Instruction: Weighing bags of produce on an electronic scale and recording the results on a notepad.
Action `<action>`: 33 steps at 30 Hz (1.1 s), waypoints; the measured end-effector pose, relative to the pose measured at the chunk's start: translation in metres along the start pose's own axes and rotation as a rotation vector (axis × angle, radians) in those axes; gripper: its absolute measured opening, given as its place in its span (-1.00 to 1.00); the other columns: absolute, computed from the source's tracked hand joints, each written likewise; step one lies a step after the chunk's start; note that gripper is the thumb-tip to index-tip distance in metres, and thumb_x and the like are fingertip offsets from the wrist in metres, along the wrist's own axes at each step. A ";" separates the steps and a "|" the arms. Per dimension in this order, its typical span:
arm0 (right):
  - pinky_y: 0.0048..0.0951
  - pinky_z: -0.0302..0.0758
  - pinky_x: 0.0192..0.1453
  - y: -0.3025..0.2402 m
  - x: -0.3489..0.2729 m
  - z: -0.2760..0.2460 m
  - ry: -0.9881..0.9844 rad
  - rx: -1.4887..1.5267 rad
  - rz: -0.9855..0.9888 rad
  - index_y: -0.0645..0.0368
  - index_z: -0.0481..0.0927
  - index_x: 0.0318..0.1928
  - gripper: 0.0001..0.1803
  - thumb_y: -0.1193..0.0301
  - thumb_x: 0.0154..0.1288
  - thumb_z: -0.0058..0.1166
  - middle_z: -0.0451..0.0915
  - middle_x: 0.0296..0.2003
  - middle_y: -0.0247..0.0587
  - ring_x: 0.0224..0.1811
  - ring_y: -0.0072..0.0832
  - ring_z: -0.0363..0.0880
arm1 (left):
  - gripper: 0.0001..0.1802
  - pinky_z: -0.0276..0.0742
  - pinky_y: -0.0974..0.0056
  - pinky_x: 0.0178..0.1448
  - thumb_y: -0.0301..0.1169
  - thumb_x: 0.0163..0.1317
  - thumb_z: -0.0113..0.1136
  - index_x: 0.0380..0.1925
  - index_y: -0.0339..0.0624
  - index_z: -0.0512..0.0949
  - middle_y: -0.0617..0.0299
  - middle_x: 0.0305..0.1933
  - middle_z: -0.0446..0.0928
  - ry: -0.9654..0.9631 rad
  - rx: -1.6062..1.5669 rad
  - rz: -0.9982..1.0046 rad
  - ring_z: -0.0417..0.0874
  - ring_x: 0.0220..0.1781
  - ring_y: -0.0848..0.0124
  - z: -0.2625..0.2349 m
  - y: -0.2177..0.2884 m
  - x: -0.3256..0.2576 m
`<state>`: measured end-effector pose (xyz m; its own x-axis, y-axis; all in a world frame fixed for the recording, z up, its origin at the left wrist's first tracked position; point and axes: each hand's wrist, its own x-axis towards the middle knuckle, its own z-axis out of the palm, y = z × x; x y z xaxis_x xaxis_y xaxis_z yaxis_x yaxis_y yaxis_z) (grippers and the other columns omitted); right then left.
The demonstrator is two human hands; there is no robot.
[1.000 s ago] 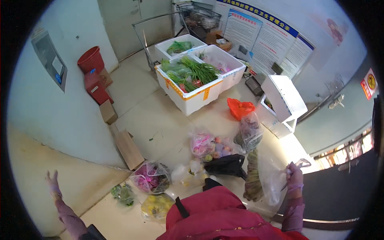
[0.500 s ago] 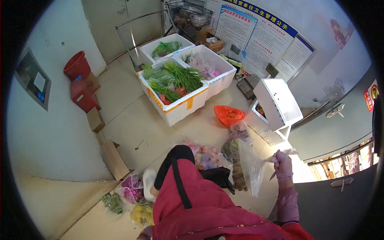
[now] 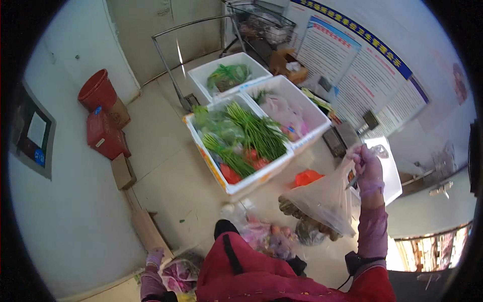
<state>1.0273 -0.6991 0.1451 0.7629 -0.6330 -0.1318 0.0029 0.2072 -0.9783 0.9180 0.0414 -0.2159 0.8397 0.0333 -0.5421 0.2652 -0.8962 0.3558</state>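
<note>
My right hand (image 3: 370, 168), in a thin glove, is closed round the gathered neck of a clear plastic bag (image 3: 324, 196). Lumpy brown produce (image 3: 292, 209) weighs down the bag, which hangs tilted above the floor. A thin dark pen-like object (image 3: 352, 182) sticks out below the same fingers. At the lower left, my left hand (image 3: 155, 257), also gloved, is held out with loosely bent fingers and nothing visible in it. Nearest to it are a bag of purple vegetables (image 3: 178, 274) and a flat cardboard piece (image 3: 151, 230).
White foam boxes (image 3: 236, 187) hold green stalks and bagged vegetables in front of a cart handle (image 3: 193, 32). More bags (image 3: 274, 241) lie by my feet. An orange-red bag (image 3: 308, 177) and a white foam box (image 3: 390, 173) stand right. Red buckets (image 3: 94, 90) line the left wall.
My right hand has lifted the bag of brown produce off the floor, up and forward. My left hand has come further into view at the lower left. The view has shifted.
</note>
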 end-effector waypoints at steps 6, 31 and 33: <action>-0.60 0.35 -0.46 -0.024 0.192 0.229 -0.117 -0.066 -0.073 0.31 0.47 -0.16 -0.72 0.31 0.33 0.04 0.56 -0.38 -0.24 -0.50 -0.53 0.50 | -0.59 0.51 0.18 -0.11 -0.10 0.24 -0.09 -0.18 -0.15 0.58 0.08 -0.29 0.64 -0.203 -0.338 -0.290 0.64 -0.19 0.20 -0.025 0.014 0.102; -0.13 0.52 -0.30 0.427 0.446 0.537 -0.963 -1.017 -0.550 0.23 0.60 -0.35 -0.62 0.12 0.20 0.01 0.58 -0.46 0.14 -0.45 -0.04 0.59 | -0.63 0.50 0.33 -0.33 -0.30 0.24 0.09 -0.01 -0.28 0.51 0.13 -0.25 0.60 -0.189 -1.291 -0.866 0.59 -0.38 0.36 0.109 0.040 -0.102; -0.17 0.52 -0.33 0.415 0.421 0.469 -0.885 -1.021 -0.364 0.23 0.61 -0.34 -0.63 0.14 0.25 0.00 0.59 -0.47 0.10 -0.47 -0.10 0.59 | -0.60 0.50 0.19 -0.05 -0.36 0.20 0.14 0.04 -0.23 0.49 0.14 -0.13 0.59 -0.309 -1.146 -0.644 0.58 -0.12 0.34 0.119 0.034 -0.082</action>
<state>1.6525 -0.5302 -0.2410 0.9720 0.2212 -0.0795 0.1125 -0.7349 -0.6687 0.8016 -0.0442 -0.2493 0.3169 0.0686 -0.9460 0.9392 0.1163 0.3231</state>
